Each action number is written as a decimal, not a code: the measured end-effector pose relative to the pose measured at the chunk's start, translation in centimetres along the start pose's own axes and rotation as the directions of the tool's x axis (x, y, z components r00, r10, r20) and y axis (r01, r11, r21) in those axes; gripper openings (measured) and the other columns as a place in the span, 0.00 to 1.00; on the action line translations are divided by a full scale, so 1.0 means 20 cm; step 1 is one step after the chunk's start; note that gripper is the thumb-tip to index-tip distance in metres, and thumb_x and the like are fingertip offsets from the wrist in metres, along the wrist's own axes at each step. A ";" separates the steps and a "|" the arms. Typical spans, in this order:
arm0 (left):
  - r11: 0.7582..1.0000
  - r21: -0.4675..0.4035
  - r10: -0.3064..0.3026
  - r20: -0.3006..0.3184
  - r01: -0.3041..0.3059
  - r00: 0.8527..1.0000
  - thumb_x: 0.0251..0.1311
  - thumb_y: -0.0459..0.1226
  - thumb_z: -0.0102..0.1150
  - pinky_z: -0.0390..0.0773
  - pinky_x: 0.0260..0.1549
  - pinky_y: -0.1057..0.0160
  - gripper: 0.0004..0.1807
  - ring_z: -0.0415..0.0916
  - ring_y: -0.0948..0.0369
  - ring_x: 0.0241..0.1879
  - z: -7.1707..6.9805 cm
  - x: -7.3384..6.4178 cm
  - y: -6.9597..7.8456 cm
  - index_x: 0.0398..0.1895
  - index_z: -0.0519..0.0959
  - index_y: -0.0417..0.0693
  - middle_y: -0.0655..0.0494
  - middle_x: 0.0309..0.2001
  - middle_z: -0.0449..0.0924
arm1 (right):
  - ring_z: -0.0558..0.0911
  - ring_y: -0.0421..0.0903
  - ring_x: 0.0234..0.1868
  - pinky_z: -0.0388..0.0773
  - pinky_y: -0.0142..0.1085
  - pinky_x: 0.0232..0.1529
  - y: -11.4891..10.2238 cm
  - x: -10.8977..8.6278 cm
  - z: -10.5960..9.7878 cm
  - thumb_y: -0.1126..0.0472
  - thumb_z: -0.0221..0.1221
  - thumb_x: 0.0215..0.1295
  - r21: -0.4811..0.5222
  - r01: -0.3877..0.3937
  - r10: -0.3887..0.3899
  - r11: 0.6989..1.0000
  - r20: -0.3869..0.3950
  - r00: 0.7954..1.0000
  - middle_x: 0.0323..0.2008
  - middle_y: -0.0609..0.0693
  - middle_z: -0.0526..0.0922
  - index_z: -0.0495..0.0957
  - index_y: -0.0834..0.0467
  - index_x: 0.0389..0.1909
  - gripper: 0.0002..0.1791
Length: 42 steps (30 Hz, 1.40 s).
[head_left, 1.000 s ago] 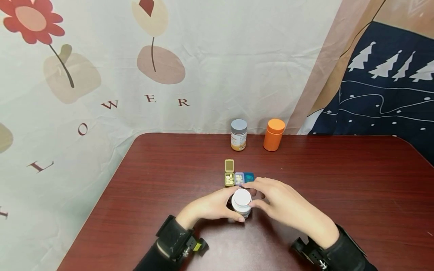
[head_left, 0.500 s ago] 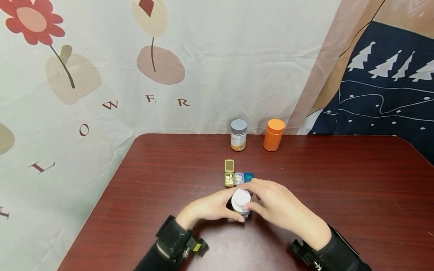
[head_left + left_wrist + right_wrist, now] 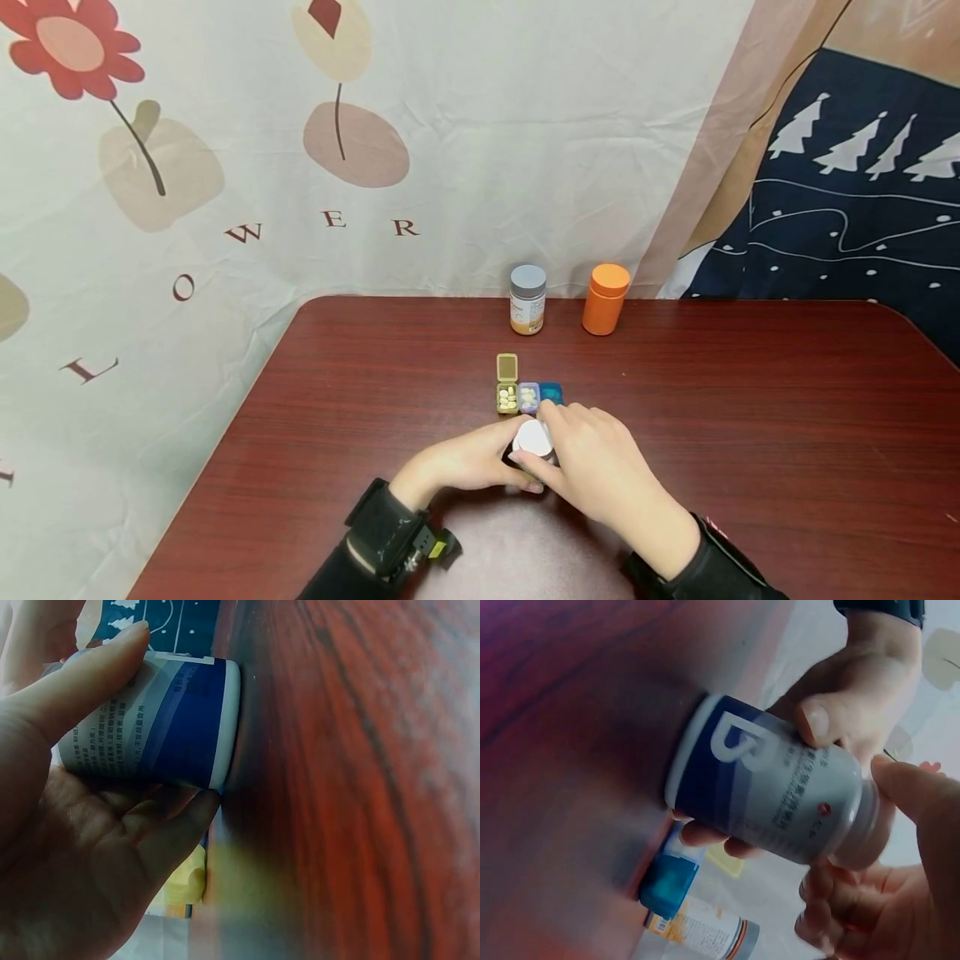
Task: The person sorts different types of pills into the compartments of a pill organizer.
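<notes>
A white pill bottle [image 3: 757, 776] with a blue and white label stands upright on the table. My left hand [image 3: 468, 458] holds it round the body, thumb on the near side and fingers behind. My right hand [image 3: 600, 462] grips the white cap [image 3: 532, 437] from the right, thumb on one side and fingers on the other. Just beyond the bottle lies a small pill organizer with a yellow compartment [image 3: 507, 398], a pale purple one [image 3: 529, 397] and a blue one [image 3: 552, 392]. Pale pills show in the yellow and purple ones. The yellow lid [image 3: 507, 367] is folded back.
At the back of the dark red table [image 3: 375, 358] stand a grey-capped bottle [image 3: 528, 300] and an orange bottle [image 3: 606, 300]. A pale cloth printed with flowers [image 3: 480, 125] hangs behind the table. A dark blue cloth with white trees [image 3: 847, 225] hangs at the right.
My right hand has moved left and turned over the bottle, its thumb now across the near side of the cap. The left hand and the bottle have stayed in place.
</notes>
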<state>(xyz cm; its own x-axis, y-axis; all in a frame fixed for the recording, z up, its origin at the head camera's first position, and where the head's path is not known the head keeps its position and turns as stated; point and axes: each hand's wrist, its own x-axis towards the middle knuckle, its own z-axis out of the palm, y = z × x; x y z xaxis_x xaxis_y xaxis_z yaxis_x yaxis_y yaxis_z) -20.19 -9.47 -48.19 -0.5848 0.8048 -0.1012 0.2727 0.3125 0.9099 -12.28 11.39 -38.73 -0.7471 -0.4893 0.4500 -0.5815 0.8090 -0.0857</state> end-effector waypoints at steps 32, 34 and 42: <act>1.000 0.018 0.000 -0.002 0.000 1.000 0.68 0.37 0.76 0.83 0.50 0.70 0.31 0.80 0.73 0.37 -0.01 -0.06 0.20 0.68 0.72 0.41 0.59 0.47 0.83 | 0.76 0.37 0.34 0.77 0.35 0.37 0.08 0.02 -0.06 0.40 0.79 0.63 0.153 -0.033 0.006 0.988 0.173 0.985 0.34 0.39 0.80 0.83 0.52 0.51 0.27; 0.999 0.028 0.023 -0.004 -0.023 1.000 0.67 0.38 0.77 0.83 0.52 0.70 0.32 0.81 0.74 0.37 0.00 -0.03 0.11 0.69 0.71 0.45 0.62 0.47 0.83 | 0.81 0.40 0.40 0.82 0.38 0.43 0.08 0.02 -0.06 0.43 0.81 0.62 0.167 0.003 -0.027 0.986 0.140 0.990 0.41 0.42 0.85 0.84 0.53 0.55 0.28; 0.993 0.120 0.008 -0.018 -0.006 1.000 0.68 0.49 0.78 0.79 0.60 0.70 0.42 0.82 0.76 0.41 0.00 0.01 -0.01 0.79 0.66 0.52 0.70 0.51 0.82 | 0.82 0.42 0.56 0.83 0.46 0.59 0.12 0.02 -0.11 0.68 0.77 0.63 0.336 0.098 -0.154 0.937 0.142 0.978 0.59 0.39 0.89 0.84 0.50 0.66 0.30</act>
<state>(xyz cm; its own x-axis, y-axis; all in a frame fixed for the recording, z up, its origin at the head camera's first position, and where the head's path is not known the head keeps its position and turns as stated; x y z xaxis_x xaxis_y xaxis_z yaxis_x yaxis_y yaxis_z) -20.26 -9.41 -48.40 -0.5961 0.7983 -0.0862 0.3662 0.3659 0.8556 -13.29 13.86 -36.78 -0.6869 -0.6489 0.3273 -0.7265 0.6000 -0.3349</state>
